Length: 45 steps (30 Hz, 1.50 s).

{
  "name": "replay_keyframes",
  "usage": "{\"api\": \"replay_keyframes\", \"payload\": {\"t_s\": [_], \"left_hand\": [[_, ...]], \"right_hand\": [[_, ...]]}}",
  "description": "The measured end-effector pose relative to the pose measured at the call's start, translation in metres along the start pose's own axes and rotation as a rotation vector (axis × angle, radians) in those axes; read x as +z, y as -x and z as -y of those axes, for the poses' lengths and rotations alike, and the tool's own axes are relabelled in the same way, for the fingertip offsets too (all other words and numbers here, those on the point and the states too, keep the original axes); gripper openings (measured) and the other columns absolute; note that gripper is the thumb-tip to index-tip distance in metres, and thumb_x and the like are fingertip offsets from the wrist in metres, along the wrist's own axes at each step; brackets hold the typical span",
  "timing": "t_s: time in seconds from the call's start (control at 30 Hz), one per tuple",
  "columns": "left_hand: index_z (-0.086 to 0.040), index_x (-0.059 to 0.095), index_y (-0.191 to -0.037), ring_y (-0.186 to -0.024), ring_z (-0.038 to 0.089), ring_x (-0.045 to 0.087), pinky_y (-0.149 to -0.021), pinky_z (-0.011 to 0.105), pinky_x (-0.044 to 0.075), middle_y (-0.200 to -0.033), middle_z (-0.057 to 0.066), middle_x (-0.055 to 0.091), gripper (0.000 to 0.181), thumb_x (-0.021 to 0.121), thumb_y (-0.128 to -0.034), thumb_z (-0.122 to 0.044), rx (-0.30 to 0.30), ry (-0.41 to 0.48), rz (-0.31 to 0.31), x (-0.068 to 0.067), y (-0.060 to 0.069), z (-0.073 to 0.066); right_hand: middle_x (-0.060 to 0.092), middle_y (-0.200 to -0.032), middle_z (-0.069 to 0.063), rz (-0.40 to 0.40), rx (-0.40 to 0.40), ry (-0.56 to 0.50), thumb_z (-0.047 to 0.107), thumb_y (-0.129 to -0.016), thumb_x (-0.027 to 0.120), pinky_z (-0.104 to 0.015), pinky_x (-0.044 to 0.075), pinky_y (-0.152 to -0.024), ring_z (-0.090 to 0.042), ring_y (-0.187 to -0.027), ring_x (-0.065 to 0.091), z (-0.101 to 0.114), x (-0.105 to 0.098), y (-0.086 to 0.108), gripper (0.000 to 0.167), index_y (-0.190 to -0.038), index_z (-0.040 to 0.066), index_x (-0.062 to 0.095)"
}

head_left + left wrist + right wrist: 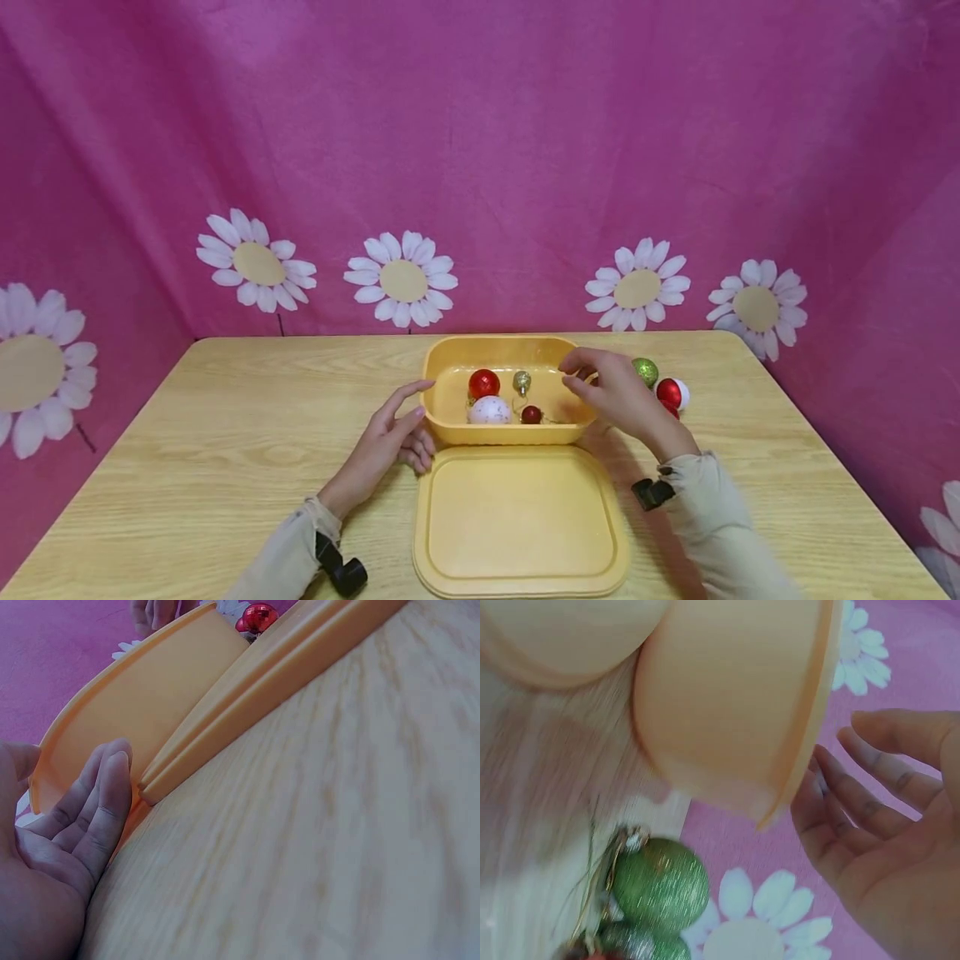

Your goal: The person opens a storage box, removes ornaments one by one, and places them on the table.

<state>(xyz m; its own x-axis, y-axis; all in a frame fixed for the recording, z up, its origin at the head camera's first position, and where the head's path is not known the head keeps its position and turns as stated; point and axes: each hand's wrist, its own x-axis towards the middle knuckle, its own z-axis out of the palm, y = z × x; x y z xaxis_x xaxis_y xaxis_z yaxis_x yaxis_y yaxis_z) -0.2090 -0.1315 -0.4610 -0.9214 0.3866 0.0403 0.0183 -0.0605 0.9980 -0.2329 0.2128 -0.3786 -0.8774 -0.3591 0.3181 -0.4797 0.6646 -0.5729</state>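
Note:
A deep yellow plastic box (502, 434) stands on the table. Inside it lie a shiny red ball ornament (484, 383), a speckled white ball (491, 410), a small gold ornament (522, 382) and a small dark red ball (531, 415). At the box's left end, my left hand (386, 446) has its thumb and forefinger at the rim, the other fingers loosely bent beside the wall. My right hand (617, 396) hovers over the right end, its fingers relaxed; the right wrist view shows nothing in its palm.
The matching yellow lid (521, 521) lies flat in front of the box. Right of the box sit a glittery green ball (661, 885), a red ball (669, 392) and a white ball (682, 393). A pink curtain with daisies (403, 281) hangs behind the wooden table (247, 450).

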Motion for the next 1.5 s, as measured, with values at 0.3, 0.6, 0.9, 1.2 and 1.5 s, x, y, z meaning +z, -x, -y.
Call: {"api": "replay_keyframes", "payload": {"t_s": [0.3,0.6,0.9,1.2,1.5], "left_hand": [[-0.031,0.038,-0.15,-0.063,0.023,0.065,-0.059,0.035,0.059,-0.082,0.019,0.065,0.045,0.047,-0.1061,-0.036,0.005,-0.003,-0.008,-0.001,0.001,0.002],[-0.03,0.037,-0.15,-0.061,0.022,0.065,-0.057,0.034,0.059,-0.08,0.018,0.066,0.045,0.046,-0.1066,-0.035,0.018,0.004,0.001,0.0,0.001,0.002],[-0.032,0.037,-0.15,-0.062,0.021,0.065,-0.057,0.033,0.059,-0.079,0.015,0.066,0.044,0.046,-0.1067,-0.035,0.0,-0.002,-0.002,0.001,0.001,0.001],[-0.029,0.037,-0.15,-0.061,0.021,0.065,-0.057,0.033,0.059,-0.079,0.015,0.066,0.044,0.046,-0.1071,-0.033,0.011,-0.004,-0.005,0.001,0.003,0.0],[-0.027,0.035,-0.152,-0.062,0.021,0.065,-0.057,0.032,0.059,-0.079,0.014,0.066,0.046,0.046,-0.1072,-0.034,0.006,-0.004,-0.001,0.001,0.002,0.0]], "right_hand": [[0.068,-0.105,-0.02,0.193,0.022,-0.073,0.005,-0.093,0.068,-0.032,0.058,-0.073,-0.025,-0.085,0.07,0.01,0.029,-0.011,0.019,-0.109,-0.003,0.067],[0.072,-0.088,-0.003,0.16,0.0,0.026,0.01,-0.091,0.071,-0.031,0.054,-0.072,-0.016,-0.078,0.066,0.008,0.054,-0.012,0.009,-0.098,0.004,0.072],[0.072,-0.078,0.0,0.288,0.014,0.004,0.008,-0.089,0.073,-0.029,0.051,-0.07,-0.014,-0.074,0.066,0.007,0.052,-0.013,0.004,-0.093,0.009,0.072],[0.071,-0.087,0.003,0.357,-0.027,0.04,0.017,-0.099,0.062,-0.03,0.05,-0.075,-0.008,-0.078,0.06,0.007,0.047,-0.014,0.014,-0.094,0.012,0.075],[0.068,-0.089,0.004,0.41,-0.059,-0.076,0.015,-0.096,0.066,-0.028,0.047,-0.074,-0.009,-0.078,0.055,0.003,0.044,-0.015,0.009,-0.09,0.012,0.072]]}}
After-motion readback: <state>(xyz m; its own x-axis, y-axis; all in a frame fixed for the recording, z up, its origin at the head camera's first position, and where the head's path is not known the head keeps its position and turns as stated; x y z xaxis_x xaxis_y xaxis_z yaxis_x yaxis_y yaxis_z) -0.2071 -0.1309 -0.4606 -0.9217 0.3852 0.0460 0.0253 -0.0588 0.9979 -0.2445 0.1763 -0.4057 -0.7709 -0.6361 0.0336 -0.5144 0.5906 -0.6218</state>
